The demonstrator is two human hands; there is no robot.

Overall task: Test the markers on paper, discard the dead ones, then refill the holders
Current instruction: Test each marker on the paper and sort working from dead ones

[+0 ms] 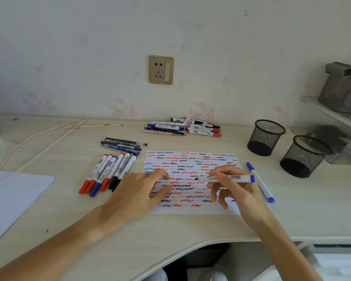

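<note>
A white test paper (pixel 190 159) covered in red, blue and black squiggles lies mid-desk. My right hand (pixel 235 191) grips a white marker with a blue end (pixel 229 178), held level above the sheet with its dark tip pointing left. My left hand (pixel 142 191) rests on the paper's left edge, fingers loosely bent, holding nothing. Another blue marker (pixel 260 182) lies just right of the paper. A row of several markers (pixel 107 173) lies left of the sheet, several dark pens (pixel 123 145) behind them, and a pile of markers (pixel 186 127) near the wall.
Two empty black mesh holders (pixel 265 137) (pixel 305 156) stand at the right. A blank white sheet (pixel 10 197) lies at the left edge, with a pink cord (pixel 39 142) behind it. A clear shelf (pixel 336 118) sits far right. The desk's front edge curves inward below my arms.
</note>
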